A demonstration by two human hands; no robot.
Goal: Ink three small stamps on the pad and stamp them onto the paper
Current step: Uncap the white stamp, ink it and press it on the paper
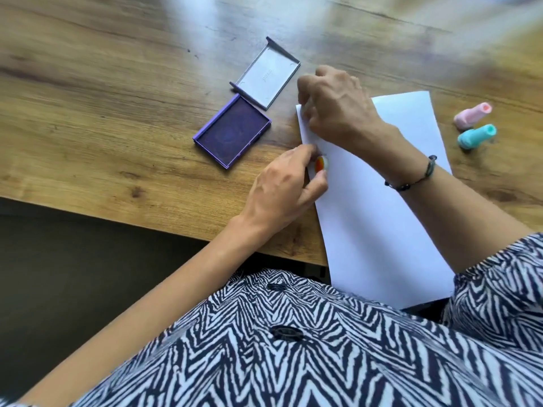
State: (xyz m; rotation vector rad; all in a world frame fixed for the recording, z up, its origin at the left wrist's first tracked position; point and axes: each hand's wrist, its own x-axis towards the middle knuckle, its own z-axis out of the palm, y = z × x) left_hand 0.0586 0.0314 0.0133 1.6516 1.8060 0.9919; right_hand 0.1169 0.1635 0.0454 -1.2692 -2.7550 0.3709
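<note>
Pinching the orange stamp [320, 165] in my left hand [282, 183] at the paper [367, 218]'s left edge, right hand [335, 104] pressed flat above, I risk smudging if the sheet slides.

Purple ink pad [232, 131], white paper [379, 218], pink stamp [471, 116], teal stamp [476, 136], black-and-white zigzag shirt [293, 348].
</note>
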